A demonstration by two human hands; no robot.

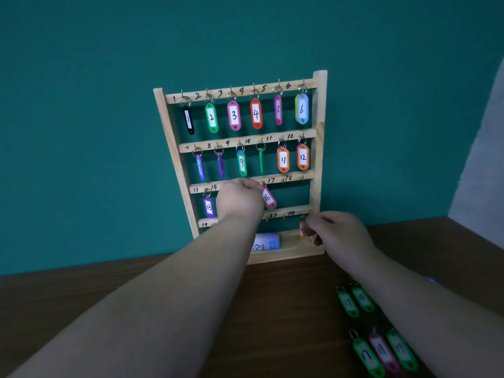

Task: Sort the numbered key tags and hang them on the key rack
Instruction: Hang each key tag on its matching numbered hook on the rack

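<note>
The key rack [170, 132] stands against the wall at the 12 o'clock side of the table [272, 309], and by my reckoning it is a little past half filled.

Done: the top rail carries six tags, 1 to 6, and the second rail carries six more under the marks 7 to 12, though three of them hang edge-on and cannot be read. On the third rail, tag 13 [209, 207] hangs at the 9 o'clock end.

In hand: the left grip [240, 200] is clenched on the ring of the pink tag 16 [268, 199], right at its hook on the third rail, and it hides whatever hangs under 14 and 15. The right grip [338, 233] pinches an orange tag [301, 230] just below the hook at the 3 o'clock end of the bottom rail; its number is not legible.

Left: two bare hooks show on the third rail by the marks 17 and 18, and two more on the bottom rail. The rest of that rail is covered by the left forearm.

Five loose tags [366, 356] lie on the table at 5 o'clock – two green ones, then nearer the camera a row of three, green, pink and green. A blurred purple thing beside them may be a sixth.

One white-and-blue canister [267, 241] lies on the rack's bottom ledge.
</note>
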